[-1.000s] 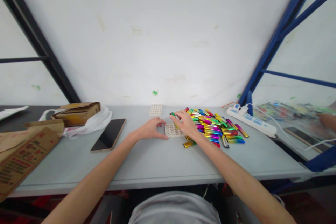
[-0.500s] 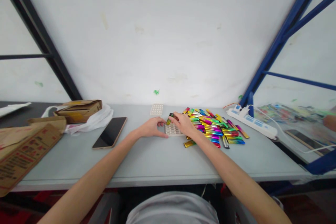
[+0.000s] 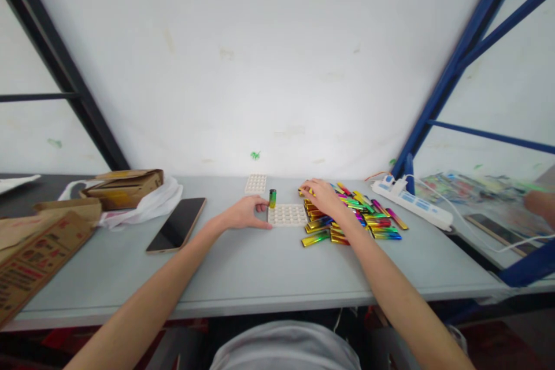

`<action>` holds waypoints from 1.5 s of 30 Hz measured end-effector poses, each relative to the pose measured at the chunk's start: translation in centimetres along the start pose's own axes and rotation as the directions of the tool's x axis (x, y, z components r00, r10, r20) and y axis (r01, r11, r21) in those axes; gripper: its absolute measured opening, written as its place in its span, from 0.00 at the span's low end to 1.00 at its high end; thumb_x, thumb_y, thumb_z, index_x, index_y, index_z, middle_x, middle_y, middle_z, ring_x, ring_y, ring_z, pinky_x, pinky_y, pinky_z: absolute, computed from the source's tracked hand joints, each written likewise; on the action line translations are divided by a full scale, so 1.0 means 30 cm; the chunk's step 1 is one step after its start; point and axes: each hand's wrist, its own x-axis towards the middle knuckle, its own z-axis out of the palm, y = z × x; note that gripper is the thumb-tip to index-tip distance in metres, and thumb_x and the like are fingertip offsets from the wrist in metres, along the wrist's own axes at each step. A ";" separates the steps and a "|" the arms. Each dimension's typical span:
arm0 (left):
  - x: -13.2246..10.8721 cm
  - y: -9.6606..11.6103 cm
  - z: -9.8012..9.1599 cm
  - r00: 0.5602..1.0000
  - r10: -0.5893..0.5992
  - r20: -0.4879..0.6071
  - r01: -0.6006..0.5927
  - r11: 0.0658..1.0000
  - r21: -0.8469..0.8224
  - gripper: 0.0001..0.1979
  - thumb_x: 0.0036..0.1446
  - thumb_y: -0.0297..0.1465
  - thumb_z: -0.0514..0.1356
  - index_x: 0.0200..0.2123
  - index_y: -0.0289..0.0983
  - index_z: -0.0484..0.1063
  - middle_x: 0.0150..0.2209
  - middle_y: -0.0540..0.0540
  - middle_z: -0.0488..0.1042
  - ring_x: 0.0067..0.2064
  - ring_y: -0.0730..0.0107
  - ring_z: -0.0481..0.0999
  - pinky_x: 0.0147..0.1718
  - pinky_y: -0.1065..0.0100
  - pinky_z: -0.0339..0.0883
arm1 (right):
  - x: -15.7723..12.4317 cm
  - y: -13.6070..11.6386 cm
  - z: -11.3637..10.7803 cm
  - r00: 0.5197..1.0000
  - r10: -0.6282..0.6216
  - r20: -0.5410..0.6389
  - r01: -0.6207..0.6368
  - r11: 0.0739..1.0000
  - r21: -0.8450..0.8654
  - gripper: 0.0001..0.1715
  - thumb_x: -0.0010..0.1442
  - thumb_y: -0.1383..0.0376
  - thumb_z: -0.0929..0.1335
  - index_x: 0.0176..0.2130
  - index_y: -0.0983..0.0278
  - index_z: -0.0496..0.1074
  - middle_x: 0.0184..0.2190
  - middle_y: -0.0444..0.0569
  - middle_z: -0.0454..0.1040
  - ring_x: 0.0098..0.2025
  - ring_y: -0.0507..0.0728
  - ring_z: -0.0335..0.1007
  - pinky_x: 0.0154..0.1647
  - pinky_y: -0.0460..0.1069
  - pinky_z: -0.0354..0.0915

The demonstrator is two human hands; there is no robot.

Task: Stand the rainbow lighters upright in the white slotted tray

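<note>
A white tray (image 3: 287,215) with rows of round holes lies flat on the table. One lighter (image 3: 272,199), green and yellow with a dark top, stands upright at its far left corner. My left hand (image 3: 246,213) grips the tray's left end, thumb at the near corner and curled fingers beside the lighter. To the right is a loose pile of shiny multicoloured lighters (image 3: 347,225). Over the pile's far left side, my right hand (image 3: 321,195) has its fingers bent down and closed on a yellowish lighter (image 3: 300,192), mostly covered by the fingertips.
A second white holed tray (image 3: 255,183) lies by the wall. On the left are a phone (image 3: 177,225), a white plastic bag (image 3: 162,196) and cardboard boxes (image 3: 45,248). A power strip (image 3: 411,205) with a cable lies right. Another person's hand (image 3: 540,205) shows beyond the blue frame (image 3: 463,63).
The lighter that my right hand held over the tray now stands upright in its far left corner. My right hand has moved right to the pile. My left hand stays at the tray.
</note>
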 end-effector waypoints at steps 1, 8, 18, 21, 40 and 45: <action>0.000 -0.001 -0.003 1.000 0.001 0.001 -0.001 1.000 0.000 0.30 0.44 0.54 0.74 0.42 0.37 0.80 0.38 0.47 0.78 0.41 0.58 0.77 0.42 0.63 0.69 | -0.010 0.039 -0.014 1.000 0.013 0.017 -0.013 1.000 -0.014 0.15 0.76 0.62 0.66 0.55 0.63 0.79 0.54 0.56 0.80 0.58 0.60 0.74 0.64 0.52 0.62; 0.000 -0.002 -0.004 1.000 -0.002 -0.002 0.002 1.000 -0.013 0.30 0.43 0.54 0.74 0.41 0.37 0.80 0.37 0.48 0.77 0.40 0.60 0.75 0.40 0.65 0.68 | -0.034 0.186 -0.037 0.984 -0.068 0.165 0.053 0.995 0.090 0.10 0.69 0.67 0.71 0.48 0.63 0.83 0.49 0.55 0.83 0.52 0.63 0.79 0.58 0.55 0.69; 0.000 0.001 -0.002 1.000 -0.008 0.012 0.008 1.000 -0.003 0.30 0.44 0.54 0.74 0.42 0.36 0.80 0.37 0.47 0.76 0.40 0.59 0.75 0.40 0.64 0.67 | -0.030 0.139 -0.042 0.999 0.001 -0.037 0.010 0.948 0.317 0.17 0.71 0.54 0.69 0.50 0.62 0.78 0.43 0.53 0.83 0.42 0.59 0.78 0.47 0.53 0.70; 0.001 0.000 0.004 1.000 0.002 -0.001 -0.002 1.000 -0.008 0.30 0.44 0.54 0.74 0.40 0.36 0.80 0.37 0.47 0.76 0.39 0.60 0.75 0.40 0.64 0.67 | -0.017 0.087 -0.023 0.992 0.085 -0.098 -0.015 0.824 0.566 0.24 0.70 0.47 0.68 0.52 0.61 0.76 0.37 0.48 0.82 0.35 0.56 0.74 0.39 0.50 0.68; 0.003 0.012 0.014 0.998 0.055 -0.016 -0.054 0.998 0.021 0.29 0.46 0.52 0.74 0.43 0.37 0.81 0.36 0.48 0.76 0.37 0.61 0.75 0.38 0.65 0.67 | -0.010 -0.159 0.069 0.976 0.209 0.063 -0.122 0.280 0.952 0.30 0.60 0.35 0.71 0.41 0.58 0.69 0.23 0.36 0.59 0.21 0.50 0.48 0.22 0.46 0.48; 0.003 0.012 0.018 0.999 0.051 -0.017 -0.051 0.998 0.031 0.29 0.45 0.52 0.74 0.42 0.36 0.81 0.36 0.47 0.77 0.38 0.60 0.75 0.39 0.65 0.67 | -0.016 -0.177 0.095 0.950 0.279 -0.139 -0.066 0.617 0.784 0.32 0.66 0.38 0.64 0.25 0.59 0.60 0.20 0.39 0.57 0.25 0.52 0.53 0.27 0.49 0.52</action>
